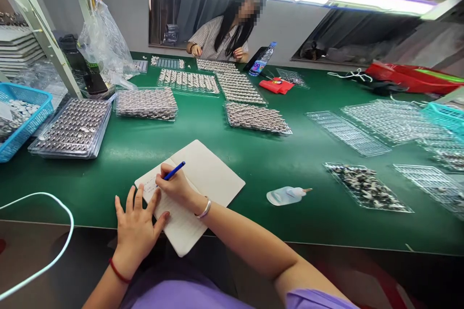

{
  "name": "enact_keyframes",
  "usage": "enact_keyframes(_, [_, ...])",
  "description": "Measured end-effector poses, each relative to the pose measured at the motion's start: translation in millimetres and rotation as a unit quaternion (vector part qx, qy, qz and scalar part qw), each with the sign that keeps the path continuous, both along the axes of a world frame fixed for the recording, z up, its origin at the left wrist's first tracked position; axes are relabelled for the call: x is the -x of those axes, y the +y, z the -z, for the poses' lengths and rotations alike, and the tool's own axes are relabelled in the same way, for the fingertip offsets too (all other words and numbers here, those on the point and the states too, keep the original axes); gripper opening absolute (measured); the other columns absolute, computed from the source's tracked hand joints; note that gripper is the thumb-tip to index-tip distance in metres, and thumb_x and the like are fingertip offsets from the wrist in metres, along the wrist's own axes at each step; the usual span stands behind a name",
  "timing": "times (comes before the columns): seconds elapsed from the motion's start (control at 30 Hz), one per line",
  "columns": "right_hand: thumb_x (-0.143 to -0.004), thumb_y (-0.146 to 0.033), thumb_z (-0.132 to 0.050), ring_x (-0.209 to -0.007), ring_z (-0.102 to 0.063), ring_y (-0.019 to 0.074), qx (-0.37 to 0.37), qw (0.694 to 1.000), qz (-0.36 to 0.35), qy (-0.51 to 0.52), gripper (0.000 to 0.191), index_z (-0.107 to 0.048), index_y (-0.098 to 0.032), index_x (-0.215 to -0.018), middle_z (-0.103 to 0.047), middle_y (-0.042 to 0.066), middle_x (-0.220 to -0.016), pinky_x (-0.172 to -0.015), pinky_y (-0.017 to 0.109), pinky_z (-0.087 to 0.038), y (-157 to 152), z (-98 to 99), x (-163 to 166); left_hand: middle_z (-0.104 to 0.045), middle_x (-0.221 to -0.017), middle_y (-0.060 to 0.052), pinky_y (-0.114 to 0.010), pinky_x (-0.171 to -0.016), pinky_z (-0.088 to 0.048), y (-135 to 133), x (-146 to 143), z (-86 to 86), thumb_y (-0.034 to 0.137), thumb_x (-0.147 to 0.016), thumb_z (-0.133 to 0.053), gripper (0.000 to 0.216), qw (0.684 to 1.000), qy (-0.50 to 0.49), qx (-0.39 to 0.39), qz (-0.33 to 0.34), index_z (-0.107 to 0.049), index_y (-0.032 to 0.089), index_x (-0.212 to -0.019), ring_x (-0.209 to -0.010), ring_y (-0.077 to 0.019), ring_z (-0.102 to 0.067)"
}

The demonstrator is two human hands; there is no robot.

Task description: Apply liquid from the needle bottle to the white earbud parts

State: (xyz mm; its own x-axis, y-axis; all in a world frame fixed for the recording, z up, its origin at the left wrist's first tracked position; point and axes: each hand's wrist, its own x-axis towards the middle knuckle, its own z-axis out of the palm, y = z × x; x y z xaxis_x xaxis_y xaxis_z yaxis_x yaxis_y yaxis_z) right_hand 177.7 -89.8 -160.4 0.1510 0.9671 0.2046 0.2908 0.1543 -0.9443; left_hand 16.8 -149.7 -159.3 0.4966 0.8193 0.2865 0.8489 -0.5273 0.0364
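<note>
An open white notebook (203, 178) lies on the green table (275, 164) near its front edge. My right hand (174, 186) is closed round a blue pen (174, 170), whose tip rests on the notebook's left page. My left hand (136, 224) lies flat with fingers spread, pressing on the notebook's lower left corner. A red cord circles my left wrist and a silver bangle my right.
Clear trays of small metal parts (74, 128) (255, 117) cover the far table; empty trays (346, 133) and one with loose parts (366, 186) lie right. A small squeeze bottle (284, 195) lies beside the notebook. Blue baskets (21, 116) stand left. A person sits across the table.
</note>
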Motion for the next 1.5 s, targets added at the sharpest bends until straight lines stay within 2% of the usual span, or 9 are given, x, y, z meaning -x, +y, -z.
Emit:
enact_keyframes(0.43, [-0.071,-0.028,-0.051,-0.051,-0.031,0.0111,-0.004,1.000,0.006,-0.002,0.025,-0.032,-0.023,-0.056,-0.033,-0.007,-0.053,-0.050,0.026,-0.027,0.6,-1.1,1.7,-0.046,-0.145,-0.021,-0.072,-0.107,-0.019,0.2,-0.2,0.5,0.053,-0.091,-0.052,0.054,1.000,-0.003,-0.005,0.000,-0.050,0.032,-0.141,-0.135,-0.0404,-0.039])
enact_keyframes(1.23, [-0.065,-0.022,-0.050,-0.052,-0.034,0.0114,0.001,1.000,0.001,0.001,0.017,-0.035,-0.023,-0.056,-0.036,-0.007,-0.053,-0.050,0.026,-0.028,0.0,0.1,0.6,-0.047,-0.145,-0.021,-0.072,-0.106,-0.020,0.8,-0.3,1.8,0.053,-0.091,-0.052,0.056,1.000,0.001,-0.014,0.004,-0.048,0.031,-0.142,-0.134,-0.0412,-0.040])
enact_keyframes(1.5, [-0.069,-0.025,-0.052,-0.053,-0.035,0.0118,-0.005,0.999,0.033,0.008,0.023,-0.033,-0.024,-0.056,-0.035,-0.007,-0.053,-0.053,0.026,-0.030,3.2,-1.3,-2.5,-0.045,-0.147,-0.022,-0.071,-0.106,-0.022,-0.1,3.4,2.4,0.052,-0.091,-0.052,0.054,1.000,-0.004,-0.012,0.012,-0.051,0.030,-0.140,-0.135,-0.0415,-0.040])
